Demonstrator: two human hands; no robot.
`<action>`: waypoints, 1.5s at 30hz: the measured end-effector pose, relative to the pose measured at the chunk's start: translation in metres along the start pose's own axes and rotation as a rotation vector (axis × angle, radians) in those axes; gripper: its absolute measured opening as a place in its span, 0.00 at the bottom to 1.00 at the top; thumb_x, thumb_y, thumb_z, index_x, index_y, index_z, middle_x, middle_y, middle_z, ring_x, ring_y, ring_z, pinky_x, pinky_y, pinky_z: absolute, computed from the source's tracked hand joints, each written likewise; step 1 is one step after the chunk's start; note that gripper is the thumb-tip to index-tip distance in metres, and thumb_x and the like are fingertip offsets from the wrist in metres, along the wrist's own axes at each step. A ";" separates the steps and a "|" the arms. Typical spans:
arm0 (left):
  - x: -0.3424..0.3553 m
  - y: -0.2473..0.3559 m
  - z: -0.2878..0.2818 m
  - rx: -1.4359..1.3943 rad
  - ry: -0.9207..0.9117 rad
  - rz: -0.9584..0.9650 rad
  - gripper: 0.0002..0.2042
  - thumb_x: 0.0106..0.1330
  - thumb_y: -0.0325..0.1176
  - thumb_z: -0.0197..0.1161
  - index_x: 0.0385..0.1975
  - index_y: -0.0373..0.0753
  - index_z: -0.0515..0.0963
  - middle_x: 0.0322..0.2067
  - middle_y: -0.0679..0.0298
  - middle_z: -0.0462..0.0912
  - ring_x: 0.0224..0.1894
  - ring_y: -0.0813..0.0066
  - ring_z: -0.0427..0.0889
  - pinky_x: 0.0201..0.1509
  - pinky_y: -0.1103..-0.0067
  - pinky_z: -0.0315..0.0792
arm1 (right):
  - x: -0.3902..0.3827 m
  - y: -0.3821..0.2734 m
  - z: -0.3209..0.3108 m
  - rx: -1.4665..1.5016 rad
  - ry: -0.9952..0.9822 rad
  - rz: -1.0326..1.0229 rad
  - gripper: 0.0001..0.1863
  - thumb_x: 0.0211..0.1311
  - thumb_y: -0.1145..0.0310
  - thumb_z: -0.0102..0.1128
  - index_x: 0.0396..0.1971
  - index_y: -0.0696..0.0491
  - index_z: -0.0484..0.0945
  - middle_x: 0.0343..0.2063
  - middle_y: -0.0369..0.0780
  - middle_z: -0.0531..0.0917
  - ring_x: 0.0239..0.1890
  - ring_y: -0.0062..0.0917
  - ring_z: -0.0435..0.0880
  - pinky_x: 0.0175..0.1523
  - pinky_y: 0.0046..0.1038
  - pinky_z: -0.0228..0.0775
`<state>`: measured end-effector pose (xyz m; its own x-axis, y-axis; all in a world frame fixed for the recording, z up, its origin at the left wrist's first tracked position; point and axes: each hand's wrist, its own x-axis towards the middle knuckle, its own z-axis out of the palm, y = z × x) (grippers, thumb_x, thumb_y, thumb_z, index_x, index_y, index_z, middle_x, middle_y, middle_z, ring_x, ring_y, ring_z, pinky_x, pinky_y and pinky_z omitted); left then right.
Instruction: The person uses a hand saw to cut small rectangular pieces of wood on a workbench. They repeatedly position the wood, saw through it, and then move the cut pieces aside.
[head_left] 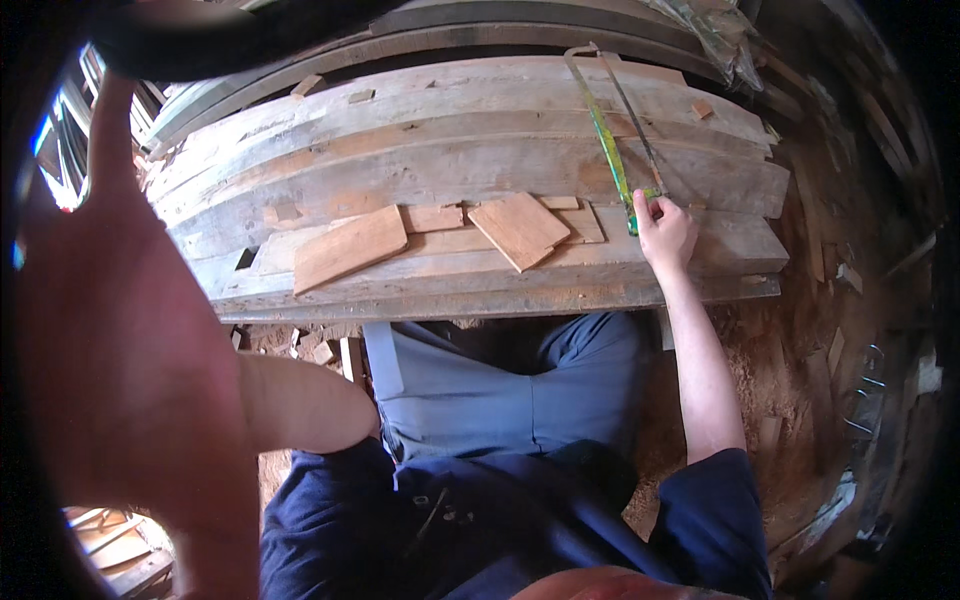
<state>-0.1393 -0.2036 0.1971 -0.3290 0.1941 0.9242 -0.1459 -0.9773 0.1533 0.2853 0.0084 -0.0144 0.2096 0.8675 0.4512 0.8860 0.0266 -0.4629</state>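
My right hand (664,231) is closed around the handle end of a hacksaw (612,150) with a green and yellow frame. The saw lies over the bench boards, its far end pointing away from me. My left hand (130,330) is raised very close to the camera and fills the left side. Its thumb is stretched out and a finger reaches up toward a dark curved band (230,40); the other fingertips are out of sight. On the bench between my hands lie two cut pieces of wood, a left piece (350,245) and a right piece (520,230) with a notched corner.
The bench (450,150) is made of long worn planks. Thin wood strips (432,218) lie behind the cut pieces, and small offcuts (701,108) are scattered about. Clear plastic (720,40) hangs at the far right. Sawdust and scraps cover the floor (720,400).
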 end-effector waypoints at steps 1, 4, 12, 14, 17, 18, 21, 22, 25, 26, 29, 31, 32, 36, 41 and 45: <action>-0.001 0.001 -0.001 0.009 0.010 -0.004 0.29 0.72 0.53 0.57 0.61 0.37 0.64 0.62 0.50 0.67 0.64 0.54 0.65 0.68 0.61 0.63 | 0.001 0.000 0.001 -0.011 -0.004 0.002 0.31 0.65 0.38 0.63 0.19 0.53 0.83 0.16 0.44 0.83 0.23 0.41 0.86 0.31 0.41 0.74; -0.002 0.003 -0.004 0.044 0.036 -0.001 0.28 0.72 0.54 0.58 0.60 0.37 0.65 0.61 0.50 0.67 0.63 0.54 0.66 0.68 0.61 0.63 | -0.001 0.001 0.002 0.050 0.025 -0.021 0.31 0.65 0.38 0.62 0.19 0.52 0.83 0.16 0.43 0.83 0.23 0.40 0.85 0.31 0.40 0.74; 0.019 0.008 -0.019 0.073 0.077 0.069 0.27 0.72 0.54 0.58 0.57 0.36 0.67 0.59 0.50 0.68 0.61 0.54 0.67 0.66 0.62 0.64 | 0.000 0.000 -0.001 0.033 0.012 -0.031 0.31 0.65 0.37 0.62 0.21 0.53 0.83 0.17 0.42 0.84 0.24 0.38 0.86 0.32 0.39 0.74; 0.023 0.011 -0.022 0.075 0.081 0.081 0.27 0.72 0.55 0.58 0.56 0.36 0.67 0.59 0.50 0.69 0.61 0.54 0.68 0.65 0.62 0.65 | -0.001 0.000 -0.001 -0.004 -0.014 0.009 0.31 0.65 0.37 0.62 0.21 0.53 0.83 0.17 0.42 0.84 0.24 0.38 0.87 0.32 0.39 0.74; 0.023 0.011 -0.022 0.083 0.076 0.081 0.27 0.71 0.55 0.58 0.55 0.36 0.68 0.58 0.50 0.69 0.60 0.54 0.68 0.64 0.62 0.65 | -0.002 0.000 0.000 -0.001 -0.005 0.009 0.31 0.65 0.37 0.62 0.21 0.53 0.84 0.18 0.42 0.85 0.25 0.38 0.87 0.33 0.39 0.75; 0.022 0.012 -0.021 0.083 0.072 0.077 0.27 0.71 0.55 0.58 0.54 0.36 0.68 0.58 0.50 0.69 0.59 0.54 0.68 0.64 0.62 0.65 | -0.002 0.000 0.000 -0.001 -0.004 0.006 0.31 0.65 0.37 0.62 0.21 0.53 0.84 0.18 0.42 0.85 0.25 0.38 0.87 0.33 0.39 0.75; 0.014 0.007 -0.017 0.088 0.055 0.048 0.27 0.71 0.55 0.59 0.53 0.36 0.69 0.57 0.50 0.70 0.59 0.54 0.69 0.63 0.62 0.66 | -0.002 0.000 0.000 0.002 0.003 0.002 0.31 0.65 0.37 0.62 0.21 0.52 0.84 0.18 0.42 0.85 0.25 0.38 0.87 0.34 0.39 0.75; 0.011 0.007 -0.016 0.089 0.056 0.043 0.26 0.71 0.55 0.59 0.53 0.36 0.69 0.57 0.50 0.70 0.58 0.54 0.69 0.63 0.62 0.66 | -0.001 0.000 0.000 0.001 0.002 0.001 0.31 0.65 0.37 0.61 0.21 0.52 0.84 0.18 0.42 0.85 0.25 0.39 0.87 0.34 0.39 0.75; 0.008 0.004 -0.014 0.099 0.061 0.025 0.26 0.71 0.56 0.59 0.52 0.36 0.70 0.56 0.50 0.70 0.58 0.54 0.69 0.62 0.62 0.66 | -0.002 0.000 0.000 0.004 -0.007 0.009 0.31 0.65 0.37 0.61 0.21 0.52 0.84 0.18 0.42 0.85 0.26 0.39 0.87 0.34 0.39 0.75; 0.008 0.002 -0.013 0.102 0.065 0.020 0.26 0.71 0.56 0.59 0.51 0.36 0.70 0.56 0.50 0.70 0.57 0.54 0.70 0.62 0.62 0.66 | -0.002 0.000 0.000 0.002 -0.007 0.011 0.31 0.65 0.36 0.61 0.21 0.52 0.84 0.18 0.42 0.85 0.26 0.39 0.87 0.34 0.39 0.75; 0.004 -0.010 -0.009 0.127 0.072 -0.007 0.26 0.71 0.56 0.59 0.50 0.36 0.71 0.55 0.50 0.71 0.57 0.54 0.70 0.61 0.62 0.67 | -0.002 -0.001 -0.001 -0.009 -0.007 0.001 0.31 0.65 0.36 0.61 0.21 0.52 0.84 0.18 0.42 0.84 0.25 0.39 0.87 0.34 0.39 0.75; -0.005 -0.019 0.001 0.172 0.071 -0.047 0.26 0.71 0.56 0.59 0.50 0.36 0.71 0.54 0.50 0.71 0.56 0.54 0.70 0.61 0.62 0.67 | -0.002 -0.002 -0.002 0.011 -0.007 -0.004 0.31 0.65 0.36 0.61 0.21 0.52 0.84 0.18 0.42 0.84 0.25 0.40 0.87 0.34 0.39 0.75; -0.013 -0.019 0.008 0.189 0.056 -0.073 0.26 0.70 0.56 0.59 0.49 0.36 0.71 0.54 0.50 0.71 0.56 0.54 0.71 0.61 0.62 0.67 | -0.002 -0.002 -0.002 0.016 -0.009 0.003 0.31 0.65 0.36 0.61 0.21 0.52 0.84 0.18 0.42 0.84 0.25 0.40 0.87 0.34 0.39 0.75; -0.063 0.012 0.060 0.071 -0.139 -0.251 0.26 0.70 0.56 0.59 0.48 0.36 0.72 0.53 0.50 0.72 0.55 0.54 0.71 0.60 0.63 0.68 | -0.002 -0.001 -0.003 0.036 -0.023 0.011 0.31 0.65 0.36 0.61 0.22 0.53 0.85 0.18 0.42 0.84 0.25 0.40 0.87 0.33 0.39 0.75; -0.113 0.022 0.111 -0.204 -0.338 -0.483 0.26 0.70 0.57 0.60 0.46 0.36 0.73 0.52 0.50 0.72 0.53 0.54 0.72 0.58 0.63 0.69 | 0.000 0.003 -0.001 -0.014 -0.025 -0.008 0.32 0.65 0.36 0.61 0.22 0.52 0.85 0.19 0.42 0.85 0.27 0.40 0.87 0.34 0.39 0.75; -0.115 0.022 0.125 -0.262 -0.352 -0.532 0.26 0.70 0.57 0.60 0.44 0.36 0.74 0.50 0.50 0.73 0.52 0.54 0.73 0.57 0.63 0.69 | 0.000 0.004 0.000 -0.003 -0.049 0.011 0.31 0.65 0.36 0.61 0.23 0.52 0.85 0.20 0.43 0.86 0.27 0.40 0.87 0.34 0.39 0.75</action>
<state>0.0124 -0.2584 0.1380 0.1656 0.5594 0.8122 -0.4387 -0.6958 0.5687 0.2884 0.0087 -0.0165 0.1989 0.8908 0.4085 0.8851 0.0157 -0.4651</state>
